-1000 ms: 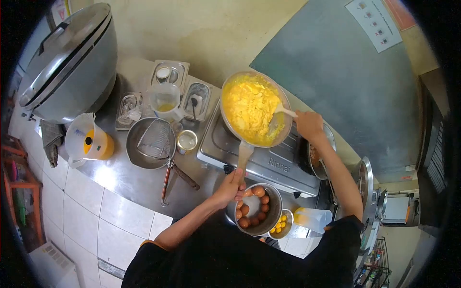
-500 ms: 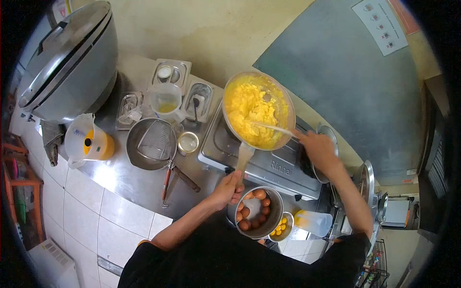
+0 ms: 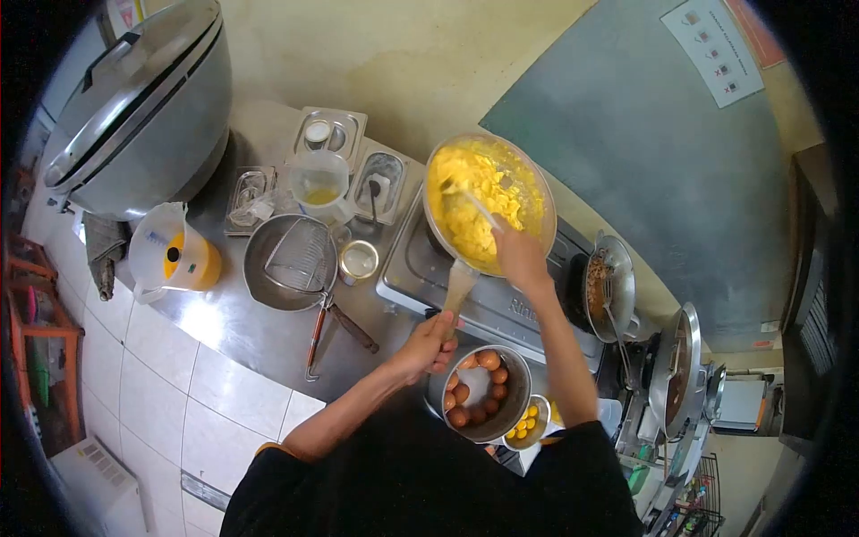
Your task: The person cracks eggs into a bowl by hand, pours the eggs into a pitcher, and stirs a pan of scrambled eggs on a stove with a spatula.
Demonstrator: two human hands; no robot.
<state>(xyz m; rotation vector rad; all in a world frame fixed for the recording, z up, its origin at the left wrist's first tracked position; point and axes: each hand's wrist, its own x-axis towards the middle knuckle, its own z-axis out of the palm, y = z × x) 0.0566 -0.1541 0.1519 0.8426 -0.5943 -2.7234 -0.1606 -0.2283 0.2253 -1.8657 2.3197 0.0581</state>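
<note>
My left hand (image 3: 428, 347) is wrapped round the wooden handle (image 3: 461, 291) of a frying pan (image 3: 547, 199), which sits over a silver gas stove (image 3: 416, 277). Soft yellow scrambled egg (image 3: 479, 224) covers much of the pan's inside. My right hand (image 3: 521, 258) grips a pale long-handled stirring utensil (image 3: 483, 208) at the pan's near right side. Its far end lies among the egg at the upper left; the egg partly hides its shape. Close by my left hand stands a metal pot (image 3: 517, 394) holding several brown eggs (image 3: 489, 359).
Beside the pot is a small bowl of yolks (image 3: 528, 421). Left of the stove are a saucepan (image 3: 264, 246) with a wire skimmer (image 3: 300, 258), a tin (image 3: 359, 261) and a jug of yellow liquid (image 3: 192, 264). A large lidded cooker (image 3: 165, 125) stands far left; a wok (image 3: 624, 268) sits right.
My right hand has moved left, in over the pan, carrying the utensil's tip to the egg's upper left. My left hand keeps its hold on the handle. The view has shifted slightly.
</note>
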